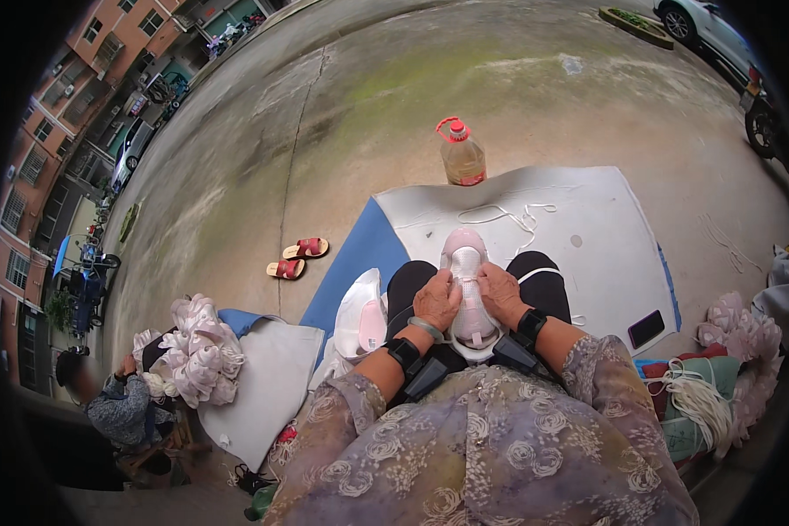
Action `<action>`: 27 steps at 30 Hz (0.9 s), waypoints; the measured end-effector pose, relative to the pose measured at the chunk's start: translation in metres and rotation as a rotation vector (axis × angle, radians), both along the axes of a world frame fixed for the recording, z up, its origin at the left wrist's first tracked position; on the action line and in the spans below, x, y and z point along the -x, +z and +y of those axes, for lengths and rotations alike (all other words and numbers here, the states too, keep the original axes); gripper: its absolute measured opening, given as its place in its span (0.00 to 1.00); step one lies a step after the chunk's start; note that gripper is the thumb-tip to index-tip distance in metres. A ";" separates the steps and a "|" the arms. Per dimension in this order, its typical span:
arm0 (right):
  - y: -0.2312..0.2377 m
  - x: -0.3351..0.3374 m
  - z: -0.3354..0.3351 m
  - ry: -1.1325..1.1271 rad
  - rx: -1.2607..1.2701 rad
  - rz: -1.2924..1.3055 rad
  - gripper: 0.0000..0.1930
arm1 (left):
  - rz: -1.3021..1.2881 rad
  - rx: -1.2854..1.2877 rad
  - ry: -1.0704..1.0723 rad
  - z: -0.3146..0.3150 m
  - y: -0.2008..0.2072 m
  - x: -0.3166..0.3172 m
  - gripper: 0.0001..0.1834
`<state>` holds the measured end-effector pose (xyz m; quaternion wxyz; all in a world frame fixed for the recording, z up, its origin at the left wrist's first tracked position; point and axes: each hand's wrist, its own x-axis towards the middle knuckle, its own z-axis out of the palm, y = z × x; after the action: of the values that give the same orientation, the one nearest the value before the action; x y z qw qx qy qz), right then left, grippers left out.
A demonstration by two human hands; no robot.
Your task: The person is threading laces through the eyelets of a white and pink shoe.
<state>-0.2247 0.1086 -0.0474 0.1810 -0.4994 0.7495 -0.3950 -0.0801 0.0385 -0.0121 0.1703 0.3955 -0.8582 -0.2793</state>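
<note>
The pink-and-white shoe (pixel 470 296) lies between the dark-clad knees (pixel 548 298), toe toward twelve o'clock. Left hand (pixel 438 299) at nine and right hand (pixel 501 293) at three pinch its upper's sides. It looks light, soft-topped, probably steadiest held there.

On concrete ground (pixel 368 114): sandals (pixel 298 258) left of centre, bottle (pixel 463 160) upper centre, white sheet (pixel 605 241) centre right, bearing lace (pixel 529 230) above centre and phone (pixel 647 329) lower right.
</note>
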 end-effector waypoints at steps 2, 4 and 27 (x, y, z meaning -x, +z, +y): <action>0.001 -0.005 0.003 0.007 -0.016 -0.045 0.09 | 0.060 0.004 0.020 0.002 -0.002 -0.003 0.12; 0.000 -0.009 0.007 -0.032 0.016 -0.103 0.08 | 0.222 0.165 -0.077 0.002 -0.004 -0.003 0.11; 0.014 -0.010 0.003 0.030 0.155 0.113 0.03 | 0.240 -0.145 -0.011 -0.007 -0.009 0.008 0.07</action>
<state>-0.2147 0.1114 -0.0330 0.1052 -0.5446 0.7181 -0.4204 -0.0877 0.0314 -0.0215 0.2410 0.3656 -0.8115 -0.3869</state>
